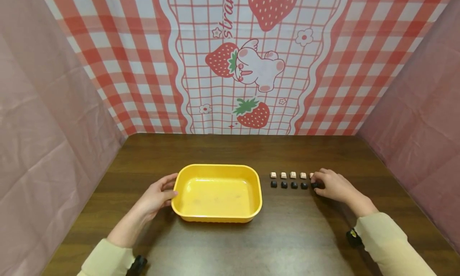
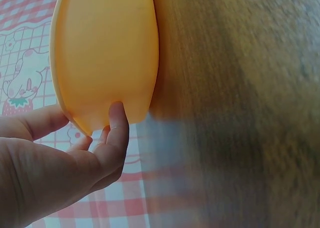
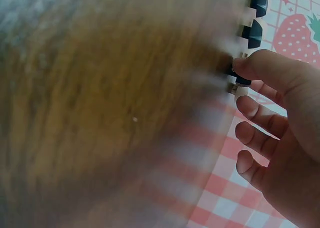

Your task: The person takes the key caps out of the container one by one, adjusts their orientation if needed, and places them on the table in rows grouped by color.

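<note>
On the wooden table [image 1: 287, 236], left fingers [image 2: 118, 130] touch the yellow tray [image 1: 217, 193]; right fingers [image 3: 260, 67] pinch a black keycap [image 1: 315, 185].

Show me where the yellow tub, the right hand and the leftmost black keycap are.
yellow tub [image 1: 217, 167]: head view, on its far rim.
right hand [image 1: 332, 185]: head view, on the back of the hand.
leftmost black keycap [image 1: 274, 184]: head view, on its top face.

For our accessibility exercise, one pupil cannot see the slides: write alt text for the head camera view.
A person's left hand touches the left end of an empty yellow tray on a dark wooden table, while the right hand pinches the end black keycap of two short rows, pale keycaps above black ones. A strawberry-print cloth hangs behind.
</note>
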The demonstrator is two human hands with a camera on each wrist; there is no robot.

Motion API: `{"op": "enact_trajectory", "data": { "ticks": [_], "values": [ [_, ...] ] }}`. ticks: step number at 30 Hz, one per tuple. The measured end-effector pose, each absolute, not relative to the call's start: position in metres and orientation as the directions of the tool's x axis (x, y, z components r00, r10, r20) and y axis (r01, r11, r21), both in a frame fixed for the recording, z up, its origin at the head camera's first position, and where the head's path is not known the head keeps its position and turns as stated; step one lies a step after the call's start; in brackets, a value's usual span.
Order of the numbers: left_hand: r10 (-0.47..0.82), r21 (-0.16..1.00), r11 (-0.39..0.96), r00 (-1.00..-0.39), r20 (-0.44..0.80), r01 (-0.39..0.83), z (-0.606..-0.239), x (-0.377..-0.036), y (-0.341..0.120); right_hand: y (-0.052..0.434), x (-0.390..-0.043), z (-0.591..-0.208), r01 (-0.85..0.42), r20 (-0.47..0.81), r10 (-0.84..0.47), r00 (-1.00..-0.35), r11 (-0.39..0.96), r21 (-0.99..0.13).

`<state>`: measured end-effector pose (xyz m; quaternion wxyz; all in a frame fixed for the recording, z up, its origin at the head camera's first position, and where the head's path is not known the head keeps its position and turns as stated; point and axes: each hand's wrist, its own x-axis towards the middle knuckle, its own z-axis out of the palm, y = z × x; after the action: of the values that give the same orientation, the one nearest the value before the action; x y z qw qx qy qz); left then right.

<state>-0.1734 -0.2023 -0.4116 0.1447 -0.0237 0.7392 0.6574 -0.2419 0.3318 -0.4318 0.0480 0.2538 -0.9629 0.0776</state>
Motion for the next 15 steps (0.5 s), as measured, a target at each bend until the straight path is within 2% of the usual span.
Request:
{"op": "enact_trajectory", "data": {
  "ticks": [6, 10, 12, 15],
  "values": [
    [0.148, 0.96, 0.162, -0.956, -0.252, -0.228, -0.408, -0.175, -0.203, 0.333, -0.24, -0.427, -0.482, 0.144, -0.464, -0.874, 0.867, -0.129],
    [0.127, 0.954, 0.226, -0.965, -0.228, -0.195, -0.402, -0.175, -0.203, 0.329, -0.237, -0.416, -0.48, 0.174, -0.459, -0.871, 0.871, -0.106],
    [0.118, 0.947, 0.281, -0.973, -0.197, -0.158, -0.397, -0.175, -0.202, 0.324, -0.233, -0.408, -0.484, 0.197, -0.46, -0.866, 0.87, -0.095],
    [0.107, 0.897, 0.439, -0.988, -0.11, -0.052, -0.387, -0.171, -0.198, 0.312, -0.224, -0.395, -0.489, 0.238, -0.459, -0.856, 0.868, -0.084]
  ]
}}
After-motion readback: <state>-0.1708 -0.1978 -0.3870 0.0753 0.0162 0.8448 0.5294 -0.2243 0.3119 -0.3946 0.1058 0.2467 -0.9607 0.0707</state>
